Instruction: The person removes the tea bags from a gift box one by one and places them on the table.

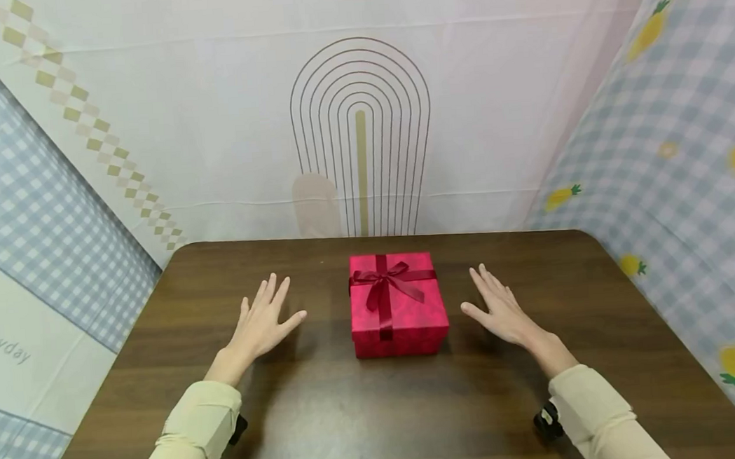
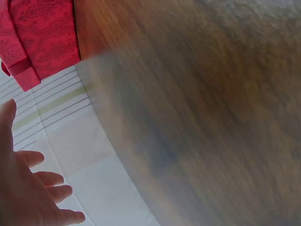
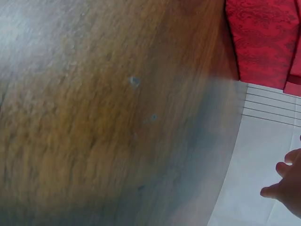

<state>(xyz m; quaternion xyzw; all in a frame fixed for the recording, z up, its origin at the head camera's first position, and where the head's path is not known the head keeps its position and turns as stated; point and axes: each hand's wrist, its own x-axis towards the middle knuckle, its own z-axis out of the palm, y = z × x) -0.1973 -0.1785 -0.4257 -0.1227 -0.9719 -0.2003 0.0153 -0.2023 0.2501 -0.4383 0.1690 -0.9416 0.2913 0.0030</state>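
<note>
A red gift box (image 1: 401, 341) with a dark red ribbon tied in a bow (image 1: 388, 279) on its lid stands on the brown wooden table. To its left my left hand (image 1: 261, 329) is held with fingers spread, apart from the box and holding nothing. On the other side my right hand (image 1: 502, 312) is likewise extended, closer to the box but not touching it. In the left wrist view the patterned side of the gift box (image 2: 44, 35) shows at the upper left. The right wrist view catches part of the gift box (image 3: 263, 42) at the upper right.
The wooden table (image 1: 379, 418) has rounded far corners and meets a white printed cloth (image 1: 223, 140) behind it. Blue checked cloths hang at the left (image 1: 42, 179) and right (image 1: 675, 189). A black band (image 1: 548, 420) sits at the right wrist.
</note>
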